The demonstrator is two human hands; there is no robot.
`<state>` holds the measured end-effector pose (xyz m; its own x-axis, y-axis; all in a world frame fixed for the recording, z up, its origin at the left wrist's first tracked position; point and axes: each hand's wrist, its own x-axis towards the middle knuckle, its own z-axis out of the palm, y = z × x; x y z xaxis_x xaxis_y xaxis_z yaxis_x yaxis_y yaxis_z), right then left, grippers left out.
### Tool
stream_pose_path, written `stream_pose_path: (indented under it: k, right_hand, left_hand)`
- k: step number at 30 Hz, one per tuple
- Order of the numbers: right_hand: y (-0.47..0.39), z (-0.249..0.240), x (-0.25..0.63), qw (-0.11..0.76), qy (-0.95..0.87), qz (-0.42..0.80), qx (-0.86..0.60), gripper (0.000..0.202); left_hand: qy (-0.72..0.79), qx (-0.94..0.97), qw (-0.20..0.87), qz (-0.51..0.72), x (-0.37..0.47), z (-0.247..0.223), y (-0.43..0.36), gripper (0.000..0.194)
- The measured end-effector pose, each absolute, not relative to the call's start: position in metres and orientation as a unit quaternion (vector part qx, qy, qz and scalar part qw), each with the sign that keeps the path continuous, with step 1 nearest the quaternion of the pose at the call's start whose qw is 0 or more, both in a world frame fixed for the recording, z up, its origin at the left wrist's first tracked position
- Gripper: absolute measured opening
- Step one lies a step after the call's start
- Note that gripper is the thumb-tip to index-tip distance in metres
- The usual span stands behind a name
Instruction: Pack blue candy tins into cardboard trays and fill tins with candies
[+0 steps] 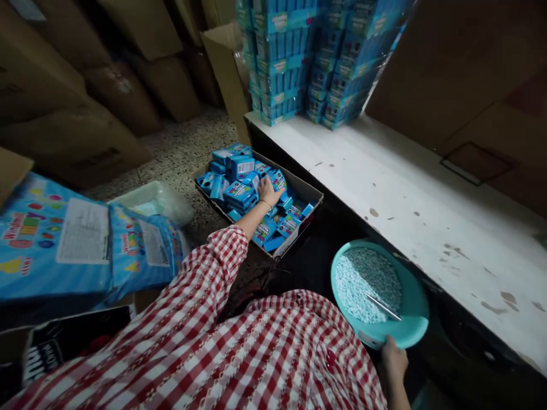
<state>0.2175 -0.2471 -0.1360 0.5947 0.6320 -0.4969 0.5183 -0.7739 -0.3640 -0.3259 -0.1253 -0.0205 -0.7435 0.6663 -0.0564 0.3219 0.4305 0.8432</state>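
My left hand (270, 192) reaches into a shallow cardboard tray (297, 236) heaped with small blue printed boxes (240, 195). It lies over the boxes with its thumb stretched out to the side, and no box shows lifted in it. At the lower right, my right hand (394, 360) grips the near rim of a turquoise plastic basin (416, 310). Small pale blue pellet-like pieces (363, 279) fill much of the basin. A thin metal utensil (384, 307) rests on them, its lower end near the basin wall.
A white, stained tabletop (363, 188) runs along the right, bearing tall stacks of wrapped blue boxes (277, 62). Blue printed sacks (55, 245) lie at the left beside a translucent plastic bag (160, 199). Large brown cartons (64, 114) stand behind on the speckled floor (175, 142).
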Motion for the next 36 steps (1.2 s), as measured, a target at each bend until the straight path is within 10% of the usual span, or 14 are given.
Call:
stream_pose_path:
  k: [13,21,32,36]
  right_hand:
    - [-0.25,-0.117,0.215,0.07,-0.43,0.238,-0.868,0.079]
    - [-0.234,-0.061,0.163,0.273,-0.755,0.018,-0.596,0.049]
    - [-0.215,-0.013,0.071,0.391,-0.739,0.267,-0.479,0.053]
    - [-0.219,-0.041,0.112,0.268,-0.755,0.408,-0.439,0.048]
  left_hand:
    - [0.859,0.228,0.152,0.432,-0.352,-0.065,-0.079,0.042]
    - [0.762,0.36,0.12,0.525,-0.292,-0.007,-0.109,0.047]
    - [0.497,0.44,0.545,0.512,-0.082,0.01,-0.223,0.065]
    - [0.457,0.447,0.66,0.394,-0.087,-0.016,-0.205,0.057]
